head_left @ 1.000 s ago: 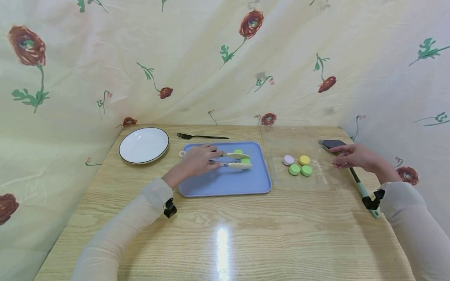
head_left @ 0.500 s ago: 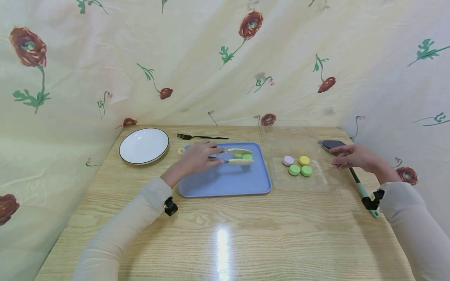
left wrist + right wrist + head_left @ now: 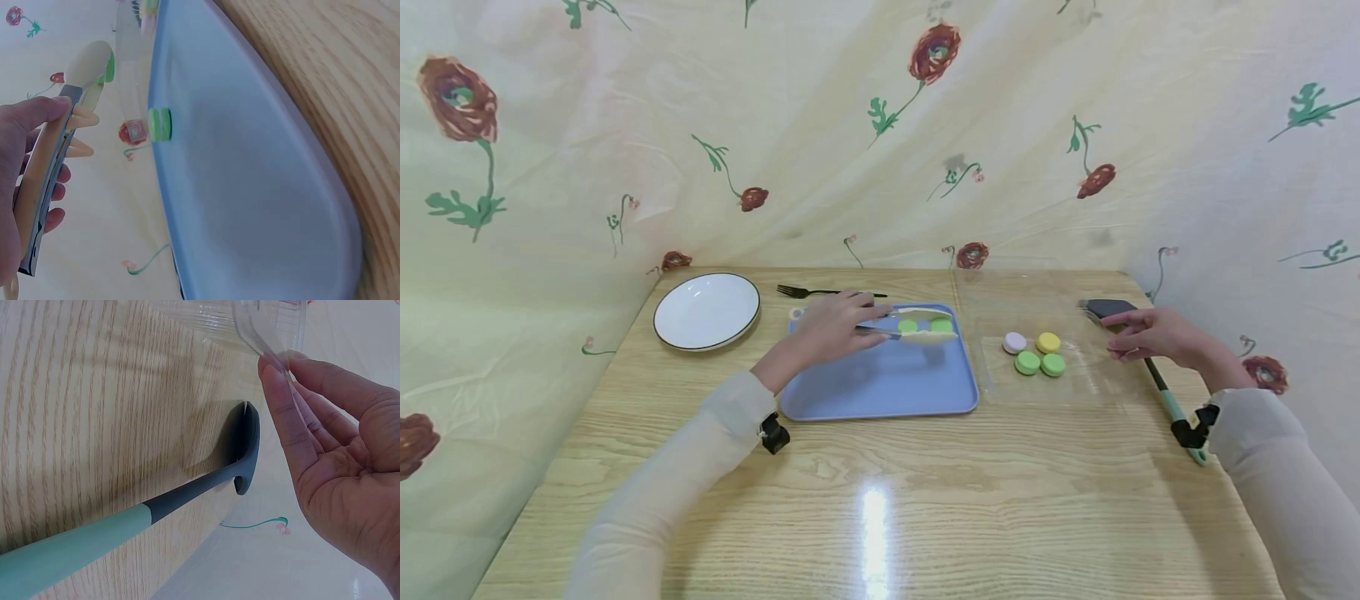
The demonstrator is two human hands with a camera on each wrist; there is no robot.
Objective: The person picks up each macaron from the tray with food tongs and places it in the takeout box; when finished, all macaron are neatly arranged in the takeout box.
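My left hand (image 3: 838, 327) grips a pair of tongs (image 3: 47, 165) with cream tips, above the far side of the blue tray (image 3: 880, 387). Between the tips is a green macaron (image 3: 110, 67), partly covered by them and apart from the tray in the left wrist view. Another green macaron (image 3: 159, 124) lies on the tray near its far edge. On the right, my right hand (image 3: 1161, 337) pinches the edge of a clear plastic box (image 3: 262, 331) between thumb and fingers. Inside the box sit a lilac macaron (image 3: 1014, 342), a yellow macaron (image 3: 1048, 342) and two green macarons (image 3: 1027, 362).
A white dark-rimmed plate (image 3: 707, 311) stands at the back left. Behind the tray lies a black fork (image 3: 831, 292). Below my right hand, a spatula (image 3: 81, 544) with a mint handle and dark head lies along the table's right side. Floral cloth (image 3: 820, 167) hangs behind.
My left hand has moved right and slightly away with the tongs. The green macaron between the tips has shifted right, apart from the other one. My right hand stays at the box edge.
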